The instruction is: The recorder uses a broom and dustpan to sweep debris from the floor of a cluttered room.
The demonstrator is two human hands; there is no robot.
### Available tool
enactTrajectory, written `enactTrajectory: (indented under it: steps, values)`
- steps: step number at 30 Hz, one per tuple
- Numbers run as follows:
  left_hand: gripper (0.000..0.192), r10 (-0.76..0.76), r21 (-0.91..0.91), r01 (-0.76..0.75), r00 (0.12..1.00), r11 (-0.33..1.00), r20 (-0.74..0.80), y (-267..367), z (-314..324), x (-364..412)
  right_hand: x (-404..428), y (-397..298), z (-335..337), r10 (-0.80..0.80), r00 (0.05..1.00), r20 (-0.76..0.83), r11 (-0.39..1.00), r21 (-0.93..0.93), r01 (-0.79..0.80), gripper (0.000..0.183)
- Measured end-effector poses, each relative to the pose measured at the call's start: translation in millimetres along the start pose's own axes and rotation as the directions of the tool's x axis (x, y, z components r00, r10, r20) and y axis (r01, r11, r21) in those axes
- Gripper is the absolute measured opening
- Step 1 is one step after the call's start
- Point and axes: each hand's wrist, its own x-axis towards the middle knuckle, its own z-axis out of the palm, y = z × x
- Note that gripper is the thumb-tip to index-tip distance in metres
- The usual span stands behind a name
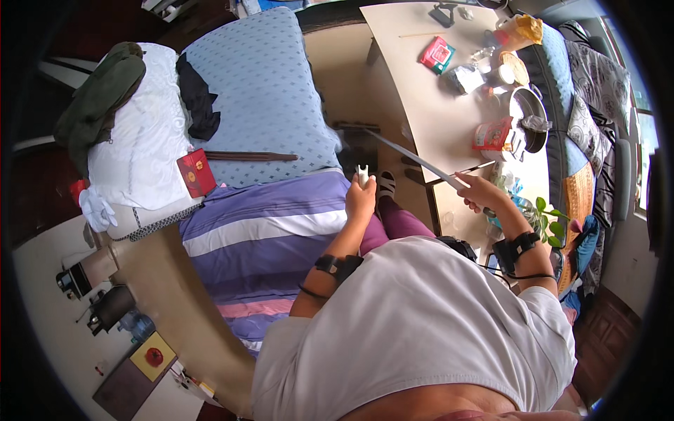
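My left hand [361, 196] is closed around the light handle [363, 172] of an upright tool, perhaps a long-handled dustpan, whose blurred dark lower part [358, 158] shows near the floor. My right hand [480, 192] grips a long grey pole [413, 157]. The pole slants down to the left, past the table corner, towards a narrow brush or broom head [358, 127] low between the bed and the table. My feet are below; one sandal [387, 184] shows beside the dark part.
At left, a bed with a blue patterned cover [258, 89] and a striped purple blanket [263, 237]. At right, a pale table [405, 68] holds a wipes packet [437, 54], a metal pot [536, 138] and a red pouch [492, 134]. Leaves of a plant [555, 229] are near my right forearm.
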Motion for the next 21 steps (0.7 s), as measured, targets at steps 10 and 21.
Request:
enactTrajectory:
  steps: [10,21]
  values:
    - [0.054,0.163,0.217,-0.167,0.986,0.962,0.033,9,-2,-26,83,-13,70,-0.221,0.968,-0.117,0.967,0.103,0.233,0.058]
    - [0.051,0.159,0.243,-0.167,0.986,0.956,0.053,-4,-25,-9,-35,30,57,0.063,0.988,0.143,0.873,0.472,-0.124,0.061]
